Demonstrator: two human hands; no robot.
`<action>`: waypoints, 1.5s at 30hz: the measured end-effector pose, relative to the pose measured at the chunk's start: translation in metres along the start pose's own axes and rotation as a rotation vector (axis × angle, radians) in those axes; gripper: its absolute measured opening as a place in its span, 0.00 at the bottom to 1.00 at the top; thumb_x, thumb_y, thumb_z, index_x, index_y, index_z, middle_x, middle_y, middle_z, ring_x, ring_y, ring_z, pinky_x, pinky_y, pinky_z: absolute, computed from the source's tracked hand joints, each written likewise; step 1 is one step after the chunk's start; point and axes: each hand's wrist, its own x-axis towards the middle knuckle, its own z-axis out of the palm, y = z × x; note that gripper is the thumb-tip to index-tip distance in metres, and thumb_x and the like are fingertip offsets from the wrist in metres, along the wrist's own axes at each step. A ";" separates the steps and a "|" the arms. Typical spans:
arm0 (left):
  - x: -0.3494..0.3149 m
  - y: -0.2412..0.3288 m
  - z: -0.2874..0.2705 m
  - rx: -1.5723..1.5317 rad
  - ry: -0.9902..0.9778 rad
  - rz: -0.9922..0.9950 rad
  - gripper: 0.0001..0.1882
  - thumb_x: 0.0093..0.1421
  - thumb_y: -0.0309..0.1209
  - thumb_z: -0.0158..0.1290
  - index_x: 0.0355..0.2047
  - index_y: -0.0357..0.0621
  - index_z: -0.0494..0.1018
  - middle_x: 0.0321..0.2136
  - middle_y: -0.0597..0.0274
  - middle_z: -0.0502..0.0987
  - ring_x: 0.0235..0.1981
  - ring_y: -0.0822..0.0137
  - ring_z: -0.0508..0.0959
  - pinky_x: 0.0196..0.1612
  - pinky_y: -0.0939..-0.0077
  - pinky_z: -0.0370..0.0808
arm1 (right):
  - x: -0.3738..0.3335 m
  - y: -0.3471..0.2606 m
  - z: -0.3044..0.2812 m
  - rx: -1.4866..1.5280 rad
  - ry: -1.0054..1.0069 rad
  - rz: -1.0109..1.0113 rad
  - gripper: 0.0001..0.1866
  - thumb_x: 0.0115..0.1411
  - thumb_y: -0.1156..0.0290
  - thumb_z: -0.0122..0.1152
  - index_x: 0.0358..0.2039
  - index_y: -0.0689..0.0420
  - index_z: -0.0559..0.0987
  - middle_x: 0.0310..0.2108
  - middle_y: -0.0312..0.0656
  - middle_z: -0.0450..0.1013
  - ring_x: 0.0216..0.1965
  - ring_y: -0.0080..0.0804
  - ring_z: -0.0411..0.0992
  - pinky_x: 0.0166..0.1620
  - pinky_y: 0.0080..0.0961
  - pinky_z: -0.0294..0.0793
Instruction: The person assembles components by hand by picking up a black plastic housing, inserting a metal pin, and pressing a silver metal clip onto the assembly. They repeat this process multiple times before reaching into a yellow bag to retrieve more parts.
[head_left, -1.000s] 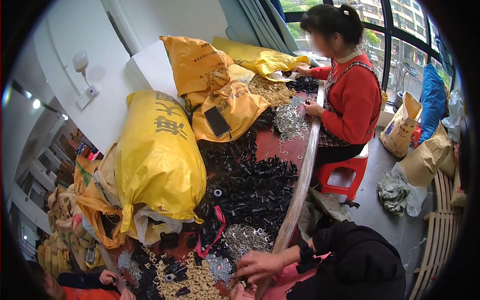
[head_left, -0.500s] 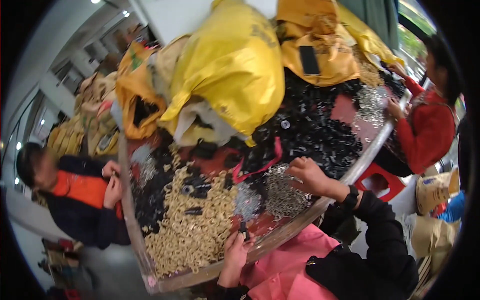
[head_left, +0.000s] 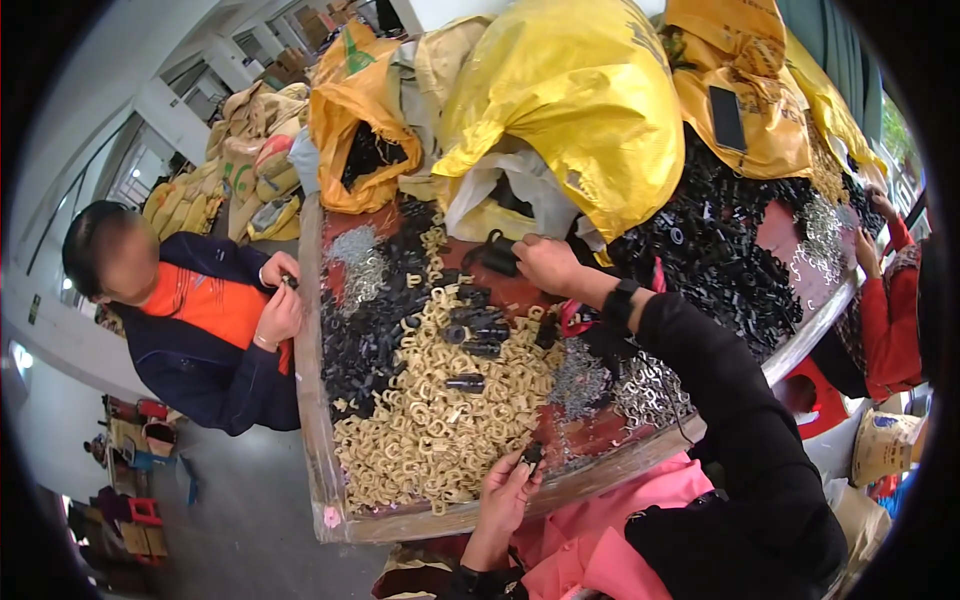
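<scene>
My left hand (head_left: 505, 490) is at the table's front edge, fingers pinched around a small black plastic part (head_left: 532, 456). My right arm stretches across the table, with a black band on its wrist. At its end, my right hand (head_left: 548, 265) has its fingers bent over the right end of a dark rounded object (head_left: 490, 256) below the yellow sack; the fingertips are partly hidden. Between the hands lie a heap of tan U-shaped pieces (head_left: 440, 420), with several black cylinders (head_left: 465, 383) on it, small grey pieces (head_left: 580, 380) and silver metal hooks (head_left: 648, 390).
A raised wooden rim (head_left: 420, 522) borders the red table. Large yellow sacks (head_left: 580, 100) stand at the back, a phone (head_left: 727, 118) on one. Black parts (head_left: 700, 250) cover the right. Co-workers sit at left (head_left: 210, 310) and right (head_left: 890, 320). A pink strap (head_left: 575, 318) lies by my forearm.
My right hand has moved from above the silver hooks, far and left to the dark object. My left hand still holds the black part. The view has shifted leftward.
</scene>
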 end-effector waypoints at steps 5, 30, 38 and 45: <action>-0.003 -0.003 -0.006 -0.016 0.064 -0.053 0.13 0.56 0.26 0.44 0.43 0.37 0.65 0.33 0.53 0.73 0.28 0.70 0.73 0.28 0.83 0.70 | 0.021 0.003 0.032 -0.023 -0.087 0.159 0.15 0.50 0.62 0.50 0.35 0.58 0.68 0.30 0.47 0.67 0.35 0.44 0.69 0.36 0.35 0.68; -0.002 0.004 0.011 -0.138 0.027 0.044 0.12 0.56 0.25 0.43 0.41 0.38 0.65 0.34 0.50 0.72 0.29 0.68 0.74 0.31 0.81 0.73 | -0.120 -0.046 -0.073 2.206 -0.159 0.591 0.11 0.55 0.67 0.49 0.36 0.58 0.71 0.27 0.35 0.69 0.29 0.21 0.67 0.33 0.21 0.67; -0.001 0.022 0.037 -0.034 -0.017 0.097 0.11 0.54 0.23 0.47 0.39 0.38 0.66 0.27 0.58 0.71 0.20 0.74 0.67 0.20 0.88 0.62 | -0.185 -0.083 -0.065 1.356 -0.485 0.079 0.18 0.57 0.59 0.45 0.34 0.61 0.73 0.23 0.39 0.70 0.23 0.32 0.69 0.29 0.27 0.69; -0.005 0.008 0.032 0.222 -0.023 0.044 0.12 0.52 0.24 0.51 0.38 0.37 0.68 0.18 0.69 0.68 0.16 0.81 0.63 0.19 0.90 0.59 | -0.176 -0.097 -0.084 0.867 -0.595 -0.204 0.21 0.59 0.57 0.40 0.38 0.63 0.70 0.33 0.48 0.71 0.32 0.43 0.71 0.37 0.29 0.70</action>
